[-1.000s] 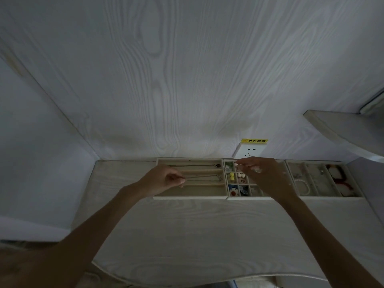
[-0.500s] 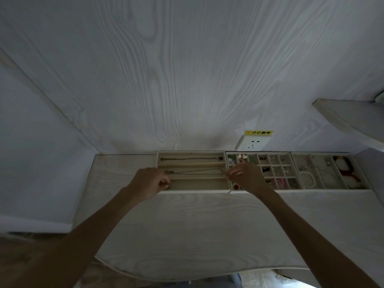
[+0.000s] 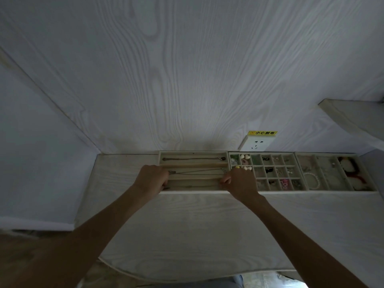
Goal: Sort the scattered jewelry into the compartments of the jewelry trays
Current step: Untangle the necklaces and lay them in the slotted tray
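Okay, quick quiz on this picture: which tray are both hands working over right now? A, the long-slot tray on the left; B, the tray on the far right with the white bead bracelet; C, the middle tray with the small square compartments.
A: the left hand and right hand sit at opposite ends of the long-slot tray, with a thin chain stretched between them.

hands (image 3: 153, 179) lower, at nearest slot

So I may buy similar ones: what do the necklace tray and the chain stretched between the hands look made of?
The necklace tray: seemingly beige velvet-like lining, matte, no glare. The chain: probably metal, thin, greyish, with a dull glint; too small to be sure.
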